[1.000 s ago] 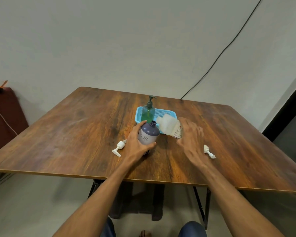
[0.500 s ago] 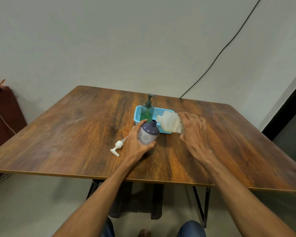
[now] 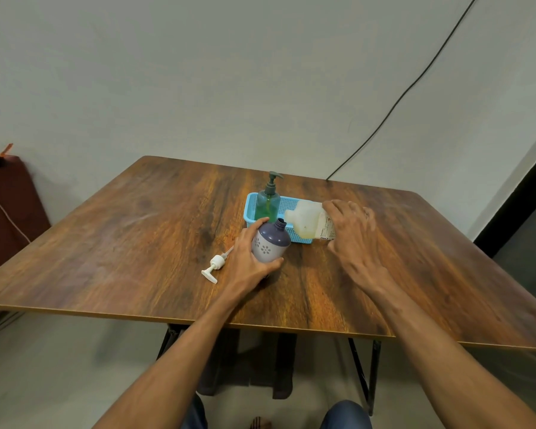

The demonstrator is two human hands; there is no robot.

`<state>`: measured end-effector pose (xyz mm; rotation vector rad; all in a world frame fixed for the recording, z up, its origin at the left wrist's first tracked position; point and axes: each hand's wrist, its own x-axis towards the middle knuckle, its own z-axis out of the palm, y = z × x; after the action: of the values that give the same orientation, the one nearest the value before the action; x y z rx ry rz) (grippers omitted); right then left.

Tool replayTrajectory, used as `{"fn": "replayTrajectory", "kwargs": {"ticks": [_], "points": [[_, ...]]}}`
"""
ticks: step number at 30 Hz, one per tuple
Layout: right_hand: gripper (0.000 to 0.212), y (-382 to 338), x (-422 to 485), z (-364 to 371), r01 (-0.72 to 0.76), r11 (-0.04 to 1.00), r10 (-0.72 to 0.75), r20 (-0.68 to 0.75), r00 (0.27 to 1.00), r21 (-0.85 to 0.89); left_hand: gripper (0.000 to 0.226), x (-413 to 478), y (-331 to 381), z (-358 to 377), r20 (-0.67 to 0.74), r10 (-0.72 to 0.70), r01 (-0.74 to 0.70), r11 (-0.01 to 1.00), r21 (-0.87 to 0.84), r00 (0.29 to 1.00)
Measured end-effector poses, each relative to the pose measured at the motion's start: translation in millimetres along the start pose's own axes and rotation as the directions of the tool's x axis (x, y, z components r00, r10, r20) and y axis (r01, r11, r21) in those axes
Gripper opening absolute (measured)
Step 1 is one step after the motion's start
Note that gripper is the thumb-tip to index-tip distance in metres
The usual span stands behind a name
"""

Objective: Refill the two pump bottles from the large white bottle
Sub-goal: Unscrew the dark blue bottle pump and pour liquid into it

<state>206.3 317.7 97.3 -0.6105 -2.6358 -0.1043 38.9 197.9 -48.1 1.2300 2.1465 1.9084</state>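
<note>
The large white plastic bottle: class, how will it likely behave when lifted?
Probably light for its size: the large white plastic bottle shows yellowish liquid only along its lower side. Likely stiff: its wall looks undented where the right hand grips its labelled end.

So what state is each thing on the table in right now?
Purple bottle: pump off, neck open, tilted, held by left hand.
White pump: lying loose on the table.
Green bottle: upright in blue basket, pump on.
Large white bottle: tipped sideways, gripped by right hand.
</note>
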Motion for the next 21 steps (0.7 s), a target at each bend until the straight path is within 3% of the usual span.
{"fn": "replayTrajectory", "kwargs": {"ticks": [21], "points": [[0.064, -6.9, -0.8, -8.2, 0.021, 0.999, -0.021, -0.009, 1.000, -0.045, 0.092, -1.6, -1.5, -1.0, 0.026, -0.039, 0.039, 0.999, -0.028, 0.999]]}}
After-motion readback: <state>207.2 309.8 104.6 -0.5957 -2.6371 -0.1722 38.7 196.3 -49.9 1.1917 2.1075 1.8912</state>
